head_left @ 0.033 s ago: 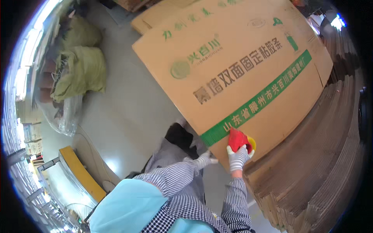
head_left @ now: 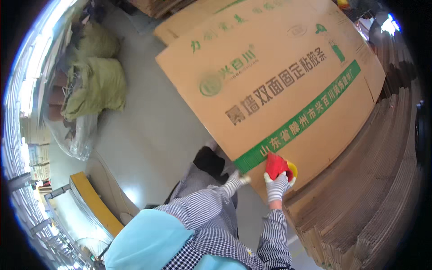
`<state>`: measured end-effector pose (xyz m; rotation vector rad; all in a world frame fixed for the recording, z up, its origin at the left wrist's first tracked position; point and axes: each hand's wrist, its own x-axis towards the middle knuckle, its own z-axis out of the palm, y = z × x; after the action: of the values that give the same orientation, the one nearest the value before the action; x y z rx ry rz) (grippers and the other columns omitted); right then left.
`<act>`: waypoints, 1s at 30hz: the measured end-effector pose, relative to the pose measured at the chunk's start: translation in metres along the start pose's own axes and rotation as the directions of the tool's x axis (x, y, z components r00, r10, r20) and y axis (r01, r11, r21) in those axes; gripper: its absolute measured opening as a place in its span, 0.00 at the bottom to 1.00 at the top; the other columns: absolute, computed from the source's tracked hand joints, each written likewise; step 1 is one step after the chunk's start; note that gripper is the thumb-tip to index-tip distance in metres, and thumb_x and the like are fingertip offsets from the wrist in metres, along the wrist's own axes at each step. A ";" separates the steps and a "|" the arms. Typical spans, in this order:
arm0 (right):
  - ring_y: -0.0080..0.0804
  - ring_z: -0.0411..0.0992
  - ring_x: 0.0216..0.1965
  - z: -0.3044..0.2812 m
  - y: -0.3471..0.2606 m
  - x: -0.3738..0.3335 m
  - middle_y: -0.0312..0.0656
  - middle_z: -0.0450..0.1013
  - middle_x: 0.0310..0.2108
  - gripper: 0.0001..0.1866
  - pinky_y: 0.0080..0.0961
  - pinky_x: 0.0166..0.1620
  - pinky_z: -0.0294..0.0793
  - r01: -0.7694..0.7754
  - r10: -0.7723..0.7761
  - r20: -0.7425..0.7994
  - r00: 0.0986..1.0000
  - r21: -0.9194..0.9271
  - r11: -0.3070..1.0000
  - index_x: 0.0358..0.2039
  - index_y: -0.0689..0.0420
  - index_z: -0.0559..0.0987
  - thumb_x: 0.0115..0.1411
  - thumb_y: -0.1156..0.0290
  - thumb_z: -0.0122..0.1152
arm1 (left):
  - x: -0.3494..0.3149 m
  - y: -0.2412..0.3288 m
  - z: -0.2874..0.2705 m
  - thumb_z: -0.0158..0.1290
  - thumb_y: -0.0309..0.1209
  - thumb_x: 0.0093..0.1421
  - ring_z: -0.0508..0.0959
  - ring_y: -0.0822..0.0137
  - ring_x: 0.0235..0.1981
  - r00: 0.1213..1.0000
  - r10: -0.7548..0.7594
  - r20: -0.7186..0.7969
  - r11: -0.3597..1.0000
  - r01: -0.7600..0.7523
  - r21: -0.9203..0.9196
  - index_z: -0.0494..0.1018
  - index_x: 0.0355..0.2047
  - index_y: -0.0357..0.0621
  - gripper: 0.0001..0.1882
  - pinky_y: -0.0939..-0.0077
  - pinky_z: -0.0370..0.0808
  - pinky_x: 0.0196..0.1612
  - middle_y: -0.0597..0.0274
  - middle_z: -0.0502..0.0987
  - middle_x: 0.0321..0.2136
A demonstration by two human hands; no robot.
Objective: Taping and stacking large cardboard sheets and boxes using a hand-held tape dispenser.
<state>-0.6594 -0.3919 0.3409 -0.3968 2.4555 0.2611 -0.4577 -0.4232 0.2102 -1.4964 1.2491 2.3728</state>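
A large flat brown cardboard sheet (head_left: 252, 148), printed in green and dark grey, lies in front of me on top of others. In my right hand (head_left: 277, 185), gloved in white and grey, is a red tape dispenser (head_left: 275, 165) with a yellow ring (head_left: 292, 171) at its right side. It is over the sheet's near end, by the green printed band; I cannot tell whether it touches. My left hand (head_left: 236, 181), also gloved, is beside the sheet's near left corner with its fingers stretched out and nothing in them.
Stacked cardboard (head_left: 355, 180) with corrugated edges runs along the right. Green woven sacks (head_left: 96, 85) and a clear plastic bag (head_left: 83, 135) stand on the grey floor (head_left: 148, 112) at the left. A yellow-edged table (head_left: 96, 204) is at the lower left.
My left hand has moved slightly up, closer to the sheet's near corner. The whole view has shifted a little; the tape dispenser stays in my right hand.
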 end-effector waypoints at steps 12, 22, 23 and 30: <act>0.47 0.62 0.62 -0.079 -0.016 0.002 0.58 0.60 0.63 0.45 0.43 0.72 0.38 0.111 -0.131 0.109 0.985 0.172 0.979 0.56 0.63 0.72 0.46 0.43 0.71 | 0.150 0.407 -0.391 0.42 0.52 0.68 0.75 0.52 0.53 0.804 0.320 -0.501 0.774 -0.527 -0.352 0.66 0.58 0.40 0.30 0.55 0.73 0.57 0.53 0.74 0.55; 0.32 0.75 0.45 -0.182 0.072 -0.236 0.38 0.76 0.44 0.28 0.33 0.50 0.76 -0.101 0.307 0.157 0.939 0.976 -0.191 0.54 0.58 0.75 0.56 0.58 0.70 | -0.043 0.226 -0.013 0.50 0.50 0.66 0.71 0.57 0.55 0.849 -0.326 0.417 0.741 0.503 -0.445 0.66 0.57 0.46 0.27 0.51 0.68 0.58 0.58 0.71 0.55; 0.32 0.75 0.45 -0.197 0.059 -0.246 0.39 0.77 0.44 0.28 0.33 0.50 0.76 -0.108 0.289 0.178 0.941 0.965 -0.240 0.54 0.58 0.75 0.56 0.58 0.70 | -0.045 0.223 0.001 0.49 0.51 0.66 0.70 0.56 0.56 0.781 -0.317 0.538 0.773 0.541 -0.330 0.66 0.57 0.46 0.28 0.50 0.66 0.59 0.56 0.71 0.55; 0.35 0.77 0.46 -0.210 0.046 -0.354 0.45 0.78 0.46 0.27 0.33 0.54 0.75 -0.082 0.199 0.222 0.954 0.839 -0.538 0.54 0.62 0.73 0.60 0.59 0.65 | -0.047 0.230 -0.008 0.44 0.59 0.64 0.62 0.59 0.63 0.682 -0.727 0.078 0.667 0.729 -0.157 0.61 0.62 0.52 0.33 0.53 0.56 0.65 0.65 0.67 0.61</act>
<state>-0.5245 -0.3301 0.7274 0.9156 1.5505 -1.9675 -0.5307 -0.5660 0.3822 -1.6103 0.2893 1.9350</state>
